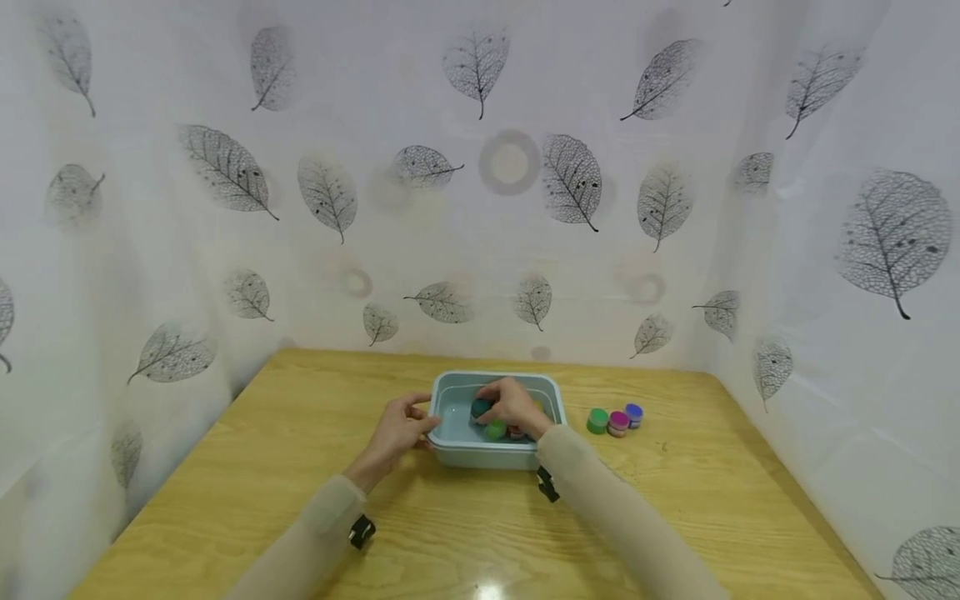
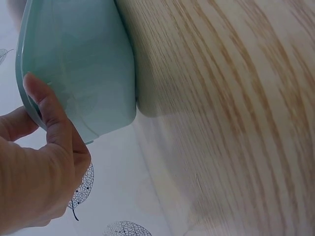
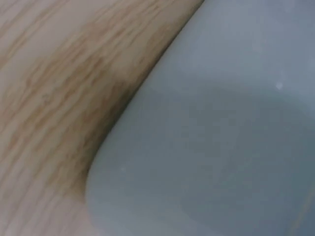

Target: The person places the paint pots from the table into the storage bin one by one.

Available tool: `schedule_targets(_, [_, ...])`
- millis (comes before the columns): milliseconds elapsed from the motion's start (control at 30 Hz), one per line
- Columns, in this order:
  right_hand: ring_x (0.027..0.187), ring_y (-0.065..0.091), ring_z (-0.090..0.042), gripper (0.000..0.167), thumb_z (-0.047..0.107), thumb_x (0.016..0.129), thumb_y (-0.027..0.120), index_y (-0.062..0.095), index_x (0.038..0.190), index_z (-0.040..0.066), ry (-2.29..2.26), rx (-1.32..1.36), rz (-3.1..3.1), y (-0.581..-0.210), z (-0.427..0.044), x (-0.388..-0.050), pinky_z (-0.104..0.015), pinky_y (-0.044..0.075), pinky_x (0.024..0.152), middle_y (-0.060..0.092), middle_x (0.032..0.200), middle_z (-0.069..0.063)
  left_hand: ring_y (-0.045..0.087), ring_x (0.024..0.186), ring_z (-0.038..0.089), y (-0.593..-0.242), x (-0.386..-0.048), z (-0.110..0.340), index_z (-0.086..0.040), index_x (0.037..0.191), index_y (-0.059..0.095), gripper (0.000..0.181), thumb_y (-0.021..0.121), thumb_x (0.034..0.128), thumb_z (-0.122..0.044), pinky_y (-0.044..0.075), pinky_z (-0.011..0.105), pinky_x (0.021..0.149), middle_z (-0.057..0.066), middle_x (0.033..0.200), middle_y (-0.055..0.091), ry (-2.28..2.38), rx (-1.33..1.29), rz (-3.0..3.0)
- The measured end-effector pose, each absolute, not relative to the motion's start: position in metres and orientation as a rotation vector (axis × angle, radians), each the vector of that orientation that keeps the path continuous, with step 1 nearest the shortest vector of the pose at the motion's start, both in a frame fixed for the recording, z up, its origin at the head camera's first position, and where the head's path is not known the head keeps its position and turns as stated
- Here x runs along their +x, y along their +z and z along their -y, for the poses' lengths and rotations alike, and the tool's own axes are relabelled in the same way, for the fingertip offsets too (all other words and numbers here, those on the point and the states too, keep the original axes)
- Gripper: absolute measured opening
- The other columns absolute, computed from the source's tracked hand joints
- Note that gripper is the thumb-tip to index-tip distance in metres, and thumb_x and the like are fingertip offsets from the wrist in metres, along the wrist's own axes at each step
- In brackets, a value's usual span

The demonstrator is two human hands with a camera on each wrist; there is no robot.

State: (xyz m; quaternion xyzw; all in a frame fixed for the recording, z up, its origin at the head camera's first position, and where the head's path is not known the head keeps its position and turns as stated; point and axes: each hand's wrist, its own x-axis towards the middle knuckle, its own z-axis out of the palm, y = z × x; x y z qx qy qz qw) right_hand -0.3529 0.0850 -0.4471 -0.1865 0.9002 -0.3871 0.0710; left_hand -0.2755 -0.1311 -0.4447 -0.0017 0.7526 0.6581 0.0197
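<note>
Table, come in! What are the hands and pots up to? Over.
Left hand grips the bin at its left end. Right hand inside, pinching dark teal pot. Bright green pot close by.

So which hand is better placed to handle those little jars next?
Probably the right hand: it pinches a dark teal jar inside the tub and is nearer the three jars outside. The left hand grips the tub.

Wood-grain bench point(image 1: 255, 467) with glare spot point(image 1: 490, 592) on near side; white sheeting point(image 1: 457, 242) behind and both sides, dark skeleton-leaf prints point(image 1: 572, 179).
</note>
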Motion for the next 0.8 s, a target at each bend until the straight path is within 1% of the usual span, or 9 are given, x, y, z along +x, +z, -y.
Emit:
schedule_targets(100, [0.107, 0.065, -0.026, 0.037, 0.006, 0.077, 0.082, 0.073, 0.112, 0.006, -1.163, -0.574, -2.710, -0.4474, -0.0829, -0.3518, -0.041, 0.056, 0.092, 0.071, 0.116, -0.011, 0.061, 0.065, 0.018, -0.4448, -0.2746, 0.1321, 0.006, 0.135, 0.052, 0.049, 0.065, 0.0877, 0.006, 0.063, 0.042, 0.060, 0.012, 0.090, 0.053, 2.047, -0.008, -2.329])
schedule_targets(200, [0.107, 0.064, -0.027, 0.034, 0.007, 0.079, 0.081, 0.073, 0.112, 0.006, -1.170, -0.578, -2.715, -0.4474, -0.0821, -0.3503, -0.041, 0.056, 0.091, 0.071, 0.115, -0.011, 0.060, 0.066, 0.018, -0.4446, -0.2746, 0.1326, 0.006, 0.135, 0.052, 0.049, 0.065, 0.0881, 0.006, 0.063, 0.042, 0.061, 0.012, 0.090, 0.053, 2.050, -0.002, -2.326])
schedule_targets(400, [0.108, 0.063, -0.026, 0.027, 0.009, 0.083, 0.077, 0.075, 0.109, 0.009, -1.178, -0.557, -2.736, -0.4488, -0.0826, -0.3491, -0.033, 0.057, 0.078, 0.069, 0.119, -0.012, 0.060, 0.066, 0.018, -0.4456, -0.2757, 0.1325, 0.005, 0.136, 0.052, 0.050, 0.066, 0.0882, 0.005, 0.063, 0.043, 0.061, 0.011, 0.090, 0.053, 2.038, -0.014, -2.328])
schedule_targets(500, [0.107, 0.062, -0.025, 0.024, 0.007, 0.084, 0.076, 0.076, 0.108, 0.010, -1.178, -0.550, -2.760, -0.4492, -0.0821, -0.3501, -0.029, 0.056, 0.074, 0.068, 0.121, -0.013, 0.060, 0.067, 0.019, -0.4462, -0.2767, 0.1322, 0.005, 0.136, 0.052, 0.050, 0.067, 0.0878, 0.004, 0.063, 0.044, 0.062, 0.011, 0.090, 0.053, 2.041, -0.020, -2.326])
schedule_targets(567, [0.104, 0.062, -0.024, 0.024, 0.007, 0.084, 0.076, 0.076, 0.107, 0.010, -1.175, -0.532, -2.767, -0.4490, -0.0818, -0.3503, -0.027, 0.055, 0.071, 0.068, 0.122, -0.013, 0.061, 0.067, 0.019, -0.4464, -0.2770, 0.1321, 0.005, 0.136, 0.052, 0.051, 0.067, 0.0875, 0.004, 0.062, 0.045, 0.062, 0.011, 0.090, 0.053, 2.044, -0.022, -2.326])
schedule_targets(700, [0.092, 0.063, -0.020, 0.023, 0.007, 0.084, 0.076, 0.077, 0.106, 0.011, -1.180, -0.485, -2.773, -0.4486, -0.0816, -0.3500, -0.024, 0.052, 0.061, 0.068, 0.121, -0.013, 0.060, 0.065, 0.019, -0.4464, -0.2772, 0.1321, 0.004, 0.136, 0.052, 0.050, 0.067, 0.0874, 0.004, 0.062, 0.044, 0.060, 0.012, 0.090, 0.053, 2.041, -0.027, -2.326])
schedule_targets(800, [0.089, 0.063, -0.017, 0.022, 0.007, 0.083, 0.077, 0.077, 0.105, 0.010, -1.195, -0.478, -2.782, -0.4483, -0.0817, -0.3499, -0.021, 0.050, 0.060, 0.069, 0.119, -0.013, 0.060, 0.065, 0.018, -0.4462, -0.2769, 0.1322, 0.004, 0.136, 0.053, 0.050, 0.067, 0.0877, 0.004, 0.062, 0.041, 0.059, 0.012, 0.091, 0.053, 2.034, -0.029, -2.328])
